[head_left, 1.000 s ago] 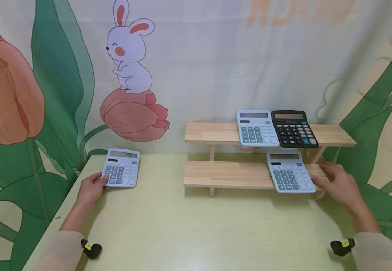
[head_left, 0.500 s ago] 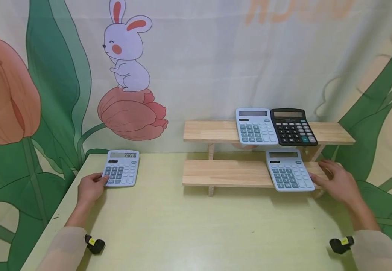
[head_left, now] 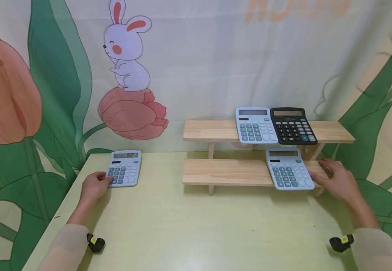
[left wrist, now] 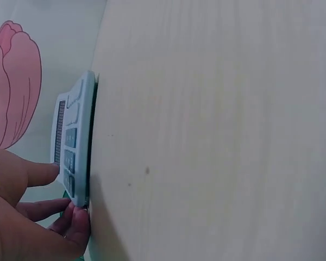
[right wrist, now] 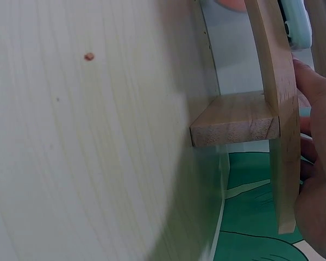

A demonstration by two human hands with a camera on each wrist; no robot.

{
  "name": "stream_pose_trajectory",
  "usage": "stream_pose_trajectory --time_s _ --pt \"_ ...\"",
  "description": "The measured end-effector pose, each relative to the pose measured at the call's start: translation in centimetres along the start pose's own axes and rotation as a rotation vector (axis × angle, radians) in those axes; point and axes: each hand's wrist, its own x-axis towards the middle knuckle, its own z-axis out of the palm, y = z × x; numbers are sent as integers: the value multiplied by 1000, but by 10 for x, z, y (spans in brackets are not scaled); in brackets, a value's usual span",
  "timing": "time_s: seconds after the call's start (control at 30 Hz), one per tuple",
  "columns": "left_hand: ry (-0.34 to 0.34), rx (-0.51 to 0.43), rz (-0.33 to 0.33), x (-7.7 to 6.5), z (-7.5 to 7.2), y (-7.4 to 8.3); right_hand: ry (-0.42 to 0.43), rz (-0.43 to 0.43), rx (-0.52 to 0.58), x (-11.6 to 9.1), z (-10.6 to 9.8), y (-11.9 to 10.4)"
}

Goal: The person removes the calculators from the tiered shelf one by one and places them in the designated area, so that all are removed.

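on the display (head_left: 126, 155) of the pale blue calculator (head_left: 125, 171) on the worktop (head_left: 182, 226), slightly blurred digits appear to read 958710. the bottom row of keys on the lower-shelf calculator (head_left: 290, 169) seems to include 0 and 00, as does that of the black calculator (head_left: 293, 128); other key labels are too small to read. on the backdrop (head_left: 196, 56), orange letters (head_left: 277, 17) are cut off above and illegible; yellow labels (head_left: 93, 239) on the wrist cameras (head_left: 98, 246) are likewise unreadable.

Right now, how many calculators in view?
4: one pale-blue calculator in the left hand; a second pale-blue one and a black calculator side by side on the upper shelf; a third pale-blue one on the lower shelf.
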Motion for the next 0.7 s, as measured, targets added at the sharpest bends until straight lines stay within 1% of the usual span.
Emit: stream_pose_trajectory --time_s 0.07,0.13,0.17,0.23,0.3,0.37,0.43,0.53,0.6,0.7 --pt "-4 -1 23 -3 -4 2 3 -5 -2 0 1 0" --pt "9 -16 63 -6 -6 7 4 -8 -2 0 1 0" --pt "23 -22 96 -8 -7 11 8 -11 -1 0 1 0" --pt "62 -33 173 -16 -6 24 10 -13 -3 -1 1 1" --pt "95 -57 263 -27 -3 44 11 -14 -3 -2 -1 3" --pt "120 -82 361 -42 1 67 12 -14 -7 -2 -2 3" --pt "118 -115 445 -60 8 92 8 -14 -7 -2 -3 3" --pt "82 -168 547 -88 25 128 0 -11 1 0 -3 2" --pt "47 -207 600 -107 39 150 -7 -7 6 0 -3 2" --pt "-17 -295 679 -133 65 180 -9 -5 9 1 0 1"
